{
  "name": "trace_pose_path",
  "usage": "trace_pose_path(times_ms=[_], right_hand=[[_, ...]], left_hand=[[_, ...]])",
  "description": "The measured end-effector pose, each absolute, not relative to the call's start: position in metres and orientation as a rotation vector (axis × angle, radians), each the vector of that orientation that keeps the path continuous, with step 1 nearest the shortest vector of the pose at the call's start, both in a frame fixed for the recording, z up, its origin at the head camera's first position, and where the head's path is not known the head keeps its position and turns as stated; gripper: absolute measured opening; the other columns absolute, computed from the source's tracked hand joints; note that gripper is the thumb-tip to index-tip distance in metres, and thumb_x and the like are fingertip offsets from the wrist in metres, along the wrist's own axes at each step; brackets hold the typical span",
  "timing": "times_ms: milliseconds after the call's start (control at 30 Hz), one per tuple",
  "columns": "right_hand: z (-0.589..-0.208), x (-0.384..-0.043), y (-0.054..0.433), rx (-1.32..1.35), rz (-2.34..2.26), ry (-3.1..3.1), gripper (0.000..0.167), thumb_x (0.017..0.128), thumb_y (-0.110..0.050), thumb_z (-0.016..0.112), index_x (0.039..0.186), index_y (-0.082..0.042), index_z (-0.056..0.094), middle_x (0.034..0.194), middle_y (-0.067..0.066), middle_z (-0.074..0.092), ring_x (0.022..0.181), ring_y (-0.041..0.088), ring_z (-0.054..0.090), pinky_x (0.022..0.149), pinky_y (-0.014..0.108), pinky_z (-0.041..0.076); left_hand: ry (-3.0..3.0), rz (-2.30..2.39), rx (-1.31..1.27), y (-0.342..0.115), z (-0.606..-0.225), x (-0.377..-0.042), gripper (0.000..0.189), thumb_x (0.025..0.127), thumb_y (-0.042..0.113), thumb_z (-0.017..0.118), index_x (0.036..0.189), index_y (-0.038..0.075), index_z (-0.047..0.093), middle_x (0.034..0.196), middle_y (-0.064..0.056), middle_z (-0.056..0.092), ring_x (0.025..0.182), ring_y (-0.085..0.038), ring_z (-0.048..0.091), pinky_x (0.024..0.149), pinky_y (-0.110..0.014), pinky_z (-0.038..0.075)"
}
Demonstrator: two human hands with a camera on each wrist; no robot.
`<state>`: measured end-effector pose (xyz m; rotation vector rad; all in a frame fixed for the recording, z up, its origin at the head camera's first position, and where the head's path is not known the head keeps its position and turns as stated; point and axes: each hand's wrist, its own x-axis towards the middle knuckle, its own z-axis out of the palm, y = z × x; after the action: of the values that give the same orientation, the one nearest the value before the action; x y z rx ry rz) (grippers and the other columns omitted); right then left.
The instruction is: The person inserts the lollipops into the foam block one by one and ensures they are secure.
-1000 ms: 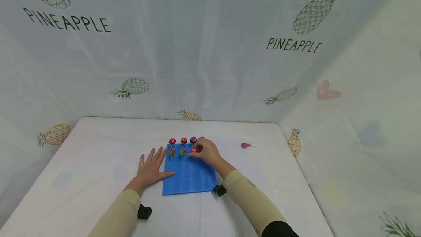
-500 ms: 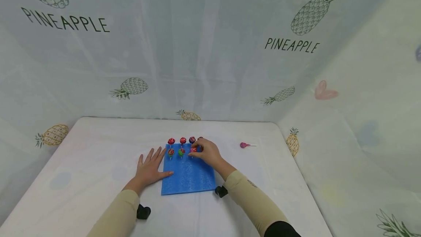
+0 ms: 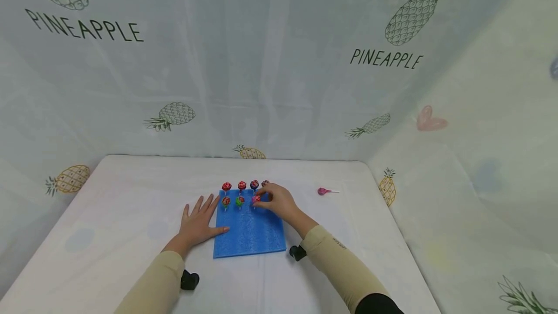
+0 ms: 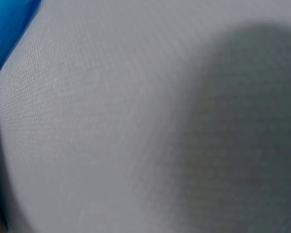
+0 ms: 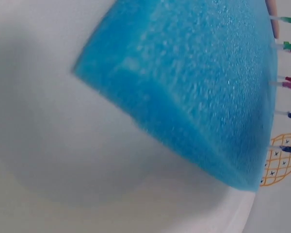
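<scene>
A blue foam board lies on the white table, with lollipops standing in two rows along its far part. My left hand rests with spread fingers at the board's left edge, its thumb over the board. My right hand is at the pink lollipop in the nearer row, thumb and index finger parted around its right side. Left of it stand a green-and-red lollipop and another. Red lollipops and a dark blue one stand behind. In the right wrist view, sticks rise from the foam.
One pink lollipop lies on the table right of the board. A pineapple-printed cloth hangs behind the table. The left wrist view shows mostly white tabletop and a blue board corner.
My right hand has drawn slightly to the right, its thumb and finger slipping off the pink lollipop, which stays upright. The left hand keeps its place.
</scene>
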<state>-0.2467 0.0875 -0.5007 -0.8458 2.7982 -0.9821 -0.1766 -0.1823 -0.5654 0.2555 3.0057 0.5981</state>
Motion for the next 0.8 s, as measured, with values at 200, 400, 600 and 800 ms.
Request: trace_pose_path(times_ms=[200,400,600,800], right_hand=[[-0.501,-0.247,0.1,-0.832,-0.962,2.809,0.029,0.084,-0.034,0.077,0.106,-0.015,0.074,0.097,-0.002,0.067,0.075,0.01,0.053,0.063,0.023,0.047],[-0.503,-0.247,0.118,-0.838,-0.941,2.837,0.028,0.084,-0.032,0.078,0.105,-0.013,0.074,0.097,-0.002,0.067,0.074,0.008,0.053,0.062,0.022,0.047],[-0.507,-0.249,0.136,-0.754,-0.945,2.848,0.028,0.084,-0.028,0.078,0.105,-0.011,0.073,0.096,-0.003,0.067,0.075,0.009,0.053,0.063,0.024,0.047],[-0.51,-0.253,0.157,-0.652,-0.976,2.862,0.024,0.084,-0.025,0.079,0.104,-0.012,0.073,0.094,-0.003,0.066,0.075,0.012,0.054,0.063,0.026,0.047]], left_hand=[[2.994,0.614,0.251,-0.183,-0.564,-0.176,0.109,0.076,0.075,0.061,0.156,0.01,0.023,0.159,-0.02,0.019,0.144,-0.046,0.007,0.107,-0.071,-0.004],[2.998,0.619,0.252,-0.182,-0.561,-0.175,0.109,0.076,0.074,0.062,0.155,0.009,0.025,0.158,-0.021,0.021,0.144,-0.047,0.008,0.107,-0.072,-0.003],[2.996,0.601,0.245,-0.182,-0.56,-0.176,0.108,0.076,0.074,0.062,0.155,0.009,0.024,0.158,-0.021,0.02,0.144,-0.047,0.008,0.107,-0.071,-0.003],[2.992,0.614,0.243,-0.181,-0.56,-0.175,0.108,0.076,0.074,0.062,0.155,0.009,0.024,0.158,-0.021,0.02,0.144,-0.047,0.008,0.107,-0.071,-0.003]])
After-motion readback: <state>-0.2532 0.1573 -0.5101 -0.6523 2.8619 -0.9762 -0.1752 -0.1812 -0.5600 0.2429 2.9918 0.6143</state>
